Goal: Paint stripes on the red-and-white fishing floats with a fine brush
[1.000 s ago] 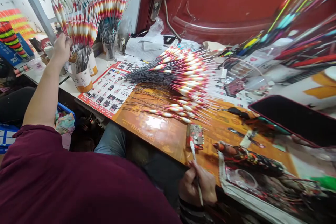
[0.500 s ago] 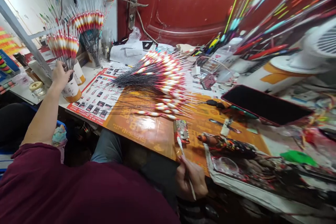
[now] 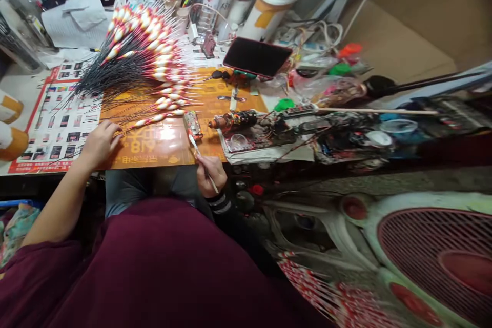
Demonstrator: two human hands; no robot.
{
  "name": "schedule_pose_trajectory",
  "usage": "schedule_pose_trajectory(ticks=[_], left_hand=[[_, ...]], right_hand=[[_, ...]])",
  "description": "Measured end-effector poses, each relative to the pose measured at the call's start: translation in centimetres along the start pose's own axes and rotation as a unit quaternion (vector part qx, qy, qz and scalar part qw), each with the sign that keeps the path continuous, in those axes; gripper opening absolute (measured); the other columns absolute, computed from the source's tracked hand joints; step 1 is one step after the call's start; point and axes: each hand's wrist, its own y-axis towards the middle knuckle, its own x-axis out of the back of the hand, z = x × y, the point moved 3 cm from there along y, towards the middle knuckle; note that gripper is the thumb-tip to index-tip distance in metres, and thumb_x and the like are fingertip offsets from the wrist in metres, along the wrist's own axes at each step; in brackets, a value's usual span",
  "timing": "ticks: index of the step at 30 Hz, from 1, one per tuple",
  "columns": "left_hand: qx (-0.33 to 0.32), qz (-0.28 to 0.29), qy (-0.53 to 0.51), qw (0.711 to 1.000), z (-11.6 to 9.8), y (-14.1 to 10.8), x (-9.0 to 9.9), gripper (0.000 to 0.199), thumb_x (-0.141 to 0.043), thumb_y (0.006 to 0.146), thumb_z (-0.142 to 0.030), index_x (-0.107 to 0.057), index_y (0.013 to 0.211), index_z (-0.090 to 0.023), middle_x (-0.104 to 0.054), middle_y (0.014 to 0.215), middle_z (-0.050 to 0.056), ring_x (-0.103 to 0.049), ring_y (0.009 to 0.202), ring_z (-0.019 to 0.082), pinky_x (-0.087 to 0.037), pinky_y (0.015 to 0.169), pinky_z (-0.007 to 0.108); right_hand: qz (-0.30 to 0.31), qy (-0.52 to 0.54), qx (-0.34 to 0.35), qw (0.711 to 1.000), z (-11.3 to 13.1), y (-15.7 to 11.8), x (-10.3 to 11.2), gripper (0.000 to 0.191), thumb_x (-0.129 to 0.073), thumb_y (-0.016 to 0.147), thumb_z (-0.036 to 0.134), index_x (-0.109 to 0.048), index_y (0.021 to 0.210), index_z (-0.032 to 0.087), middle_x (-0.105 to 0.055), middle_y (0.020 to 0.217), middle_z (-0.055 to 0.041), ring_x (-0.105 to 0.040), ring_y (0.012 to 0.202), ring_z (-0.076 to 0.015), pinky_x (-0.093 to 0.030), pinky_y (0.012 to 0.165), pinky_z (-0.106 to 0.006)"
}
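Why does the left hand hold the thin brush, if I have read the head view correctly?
It is the right hand, not the left, that holds the thin brush, as the head view shows; the left hand lies on the orange printed mat.

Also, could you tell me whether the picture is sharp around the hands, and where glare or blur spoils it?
Head view: the right hand and thin stick look fairly sharp; glare whitens the glossy orange mat beside the left hand; the red grille at lower right is blurred.

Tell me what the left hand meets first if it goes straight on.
Probably the dark stem of the nearest float, lying on the orange mat just past the left hand's fingertips; depth is unclear.
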Motion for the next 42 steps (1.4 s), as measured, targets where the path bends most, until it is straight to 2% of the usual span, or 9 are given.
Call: schedule_pose_trajectory(ticks=[5,9,13,18,25,29,34,38,42], left_hand=[[0.003,0.024,0.039,0.999,-2.2,2.9,-2.2,0.020,-0.060,0.104,-0.031,-0.068,0.117,-0.018,-0.066,0.124,0.018,-0.065,0.118,0.036,-0.056,0.100,0.048],[0.032,0.000,0.043,0.999,-1.3,3.5,-2.7,0.017,-0.062,0.104,-0.030,-0.068,0.113,-0.018,-0.067,0.123,0.018,-0.065,0.118,0.036,-0.055,0.102,0.047],[0.049,-0.012,0.022,0.999,-0.3,3.3,-3.2,0.012,-0.059,0.104,-0.029,-0.068,0.103,-0.021,-0.069,0.115,0.014,-0.066,0.116,0.033,-0.056,0.102,0.046],[0.024,0.003,0.008,1.000,-1.0,4.7,-3.3,0.014,-0.059,0.103,-0.029,-0.070,0.101,-0.021,-0.069,0.114,0.015,-0.065,0.113,0.032,-0.056,0.101,0.046],[-0.044,-0.005,-0.004,0.999,-2.8,9.4,-2.9,0.020,-0.058,0.104,-0.035,-0.071,0.112,-0.021,-0.067,0.125,0.017,-0.061,0.122,0.033,-0.053,0.107,0.048],[-0.055,-0.009,-0.028,0.998,-1.7,12.3,-3.1,0.038,-0.061,0.103,-0.033,-0.063,0.138,-0.018,-0.060,0.150,0.018,-0.052,0.141,0.030,-0.043,0.124,0.046],[-0.062,0.052,0.011,0.997,0.3,15.1,-3.6,0.079,-0.072,0.095,-0.040,-0.045,0.161,-0.006,-0.040,0.171,0.025,-0.037,0.160,0.037,-0.030,0.135,0.049],[-0.052,0.048,0.054,0.996,1.1,16.3,-3.7,0.075,-0.063,0.098,-0.040,-0.044,0.163,-0.007,-0.045,0.167,0.027,-0.043,0.156,0.040,-0.033,0.132,0.053],[-0.042,0.036,0.109,0.993,1.3,17.1,-3.8,0.056,-0.057,0.100,-0.041,-0.061,0.145,-0.008,-0.059,0.147,0.029,-0.052,0.142,0.045,-0.043,0.118,0.058]], right_hand=[[0.006,0.003,-0.010,1.000,-0.4,-0.3,-0.1,0.031,-0.059,0.100,0.016,-0.075,0.125,0.024,-0.084,0.101,-0.0073,-0.080,0.090,-0.0204,-0.069,0.082,-0.038],[0.028,-0.005,-0.038,0.999,-1.0,-0.9,-0.3,0.027,-0.058,0.101,0.021,-0.076,0.121,0.023,-0.083,0.101,-0.0082,-0.080,0.091,-0.0211,-0.069,0.083,-0.040],[0.014,0.014,-0.032,0.999,-1.1,-1.1,-0.4,0.032,-0.059,0.101,0.019,-0.075,0.127,0.025,-0.083,0.103,-0.0071,-0.080,0.093,-0.0210,-0.069,0.086,-0.040],[-0.008,0.033,-0.005,0.999,-0.6,-0.6,-0.3,0.042,-0.061,0.099,0.013,-0.072,0.138,0.027,-0.083,0.106,-0.0060,-0.078,0.095,-0.0197,-0.068,0.087,-0.036],[0.005,0.018,-0.011,1.000,-0.4,-0.3,-0.2,0.035,-0.059,0.100,0.015,-0.074,0.131,0.024,-0.083,0.105,-0.0076,-0.079,0.093,-0.0210,-0.069,0.084,-0.039],[0.002,0.027,0.001,1.000,0.0,0.2,-0.1,0.042,-0.060,0.098,0.010,-0.071,0.136,0.024,-0.083,0.105,-0.0072,-0.079,0.093,-0.0202,-0.068,0.082,-0.037],[0.009,0.035,-0.009,0.999,0.1,0.2,0.0,0.044,-0.060,0.098,0.010,-0.071,0.138,0.025,-0.083,0.106,-0.0063,-0.079,0.094,-0.0198,-0.068,0.084,-0.036],[0.013,0.030,-0.009,0.999,-0.2,-0.2,-0.2,0.041,-0.059,0.099,0.013,-0.072,0.135,0.025,-0.083,0.105,-0.0065,-0.080,0.093,-0.0206,-0.069,0.084,-0.038],[0.018,0.009,-0.014,1.000,-0.4,-0.4,-0.3,0.036,-0.058,0.099,0.014,-0.073,0.131,0.025,-0.083,0.102,-0.0070,-0.080,0.091,-0.0207,-0.069,0.082,-0.038]])
